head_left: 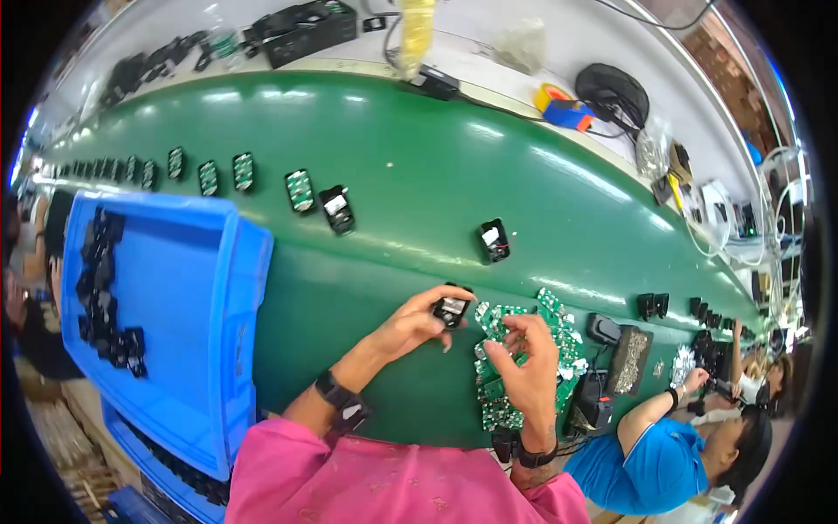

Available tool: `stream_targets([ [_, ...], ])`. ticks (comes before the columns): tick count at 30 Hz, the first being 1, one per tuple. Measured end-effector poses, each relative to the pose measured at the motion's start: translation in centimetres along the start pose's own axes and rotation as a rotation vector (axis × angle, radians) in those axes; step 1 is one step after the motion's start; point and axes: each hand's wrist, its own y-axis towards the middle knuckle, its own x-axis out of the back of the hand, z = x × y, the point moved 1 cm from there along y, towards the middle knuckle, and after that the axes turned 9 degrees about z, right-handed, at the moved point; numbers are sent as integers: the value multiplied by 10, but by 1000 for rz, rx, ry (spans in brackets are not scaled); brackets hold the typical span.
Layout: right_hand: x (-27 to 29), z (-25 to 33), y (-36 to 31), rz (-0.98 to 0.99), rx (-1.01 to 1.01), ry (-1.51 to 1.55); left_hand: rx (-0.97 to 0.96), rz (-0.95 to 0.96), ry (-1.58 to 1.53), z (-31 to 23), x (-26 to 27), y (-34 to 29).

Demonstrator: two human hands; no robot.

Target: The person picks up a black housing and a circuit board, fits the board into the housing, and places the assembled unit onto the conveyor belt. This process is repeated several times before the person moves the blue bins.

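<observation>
The left hand (410,325) grasps a black plastic housing (451,311) between thumb and fingers; a silvery-white component is seated inside it. The housing is held above the green work surface (375,262), left of the loose circuit boards (497,410). The right hand (531,362) is released, its thumb and bent index finger parted, over these boards (they lie heaped and overlapping).

A second open housing (494,241) rests farther back, with a white component inside. To the left, a row begins with a housing bearing a white component (338,210); beside it lies a housing fitted with a green circuit board (298,190), and similar units extend toward the upper left.

The blue bin (247,306), left of the person, contains black parts (102,301) along its left side. At right, a co-worker in a blue shirt (650,467) sits alongside the surface.
</observation>
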Motion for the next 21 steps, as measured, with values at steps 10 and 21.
stream_targets([
  [10, -26, 21, -15, -172, 200, -132, -63, -3, 479, 9, -1, 4],
  [21, -33, 13, -29, -171, 160, -180, 19, 20, 468, 11, -22, 4],
])
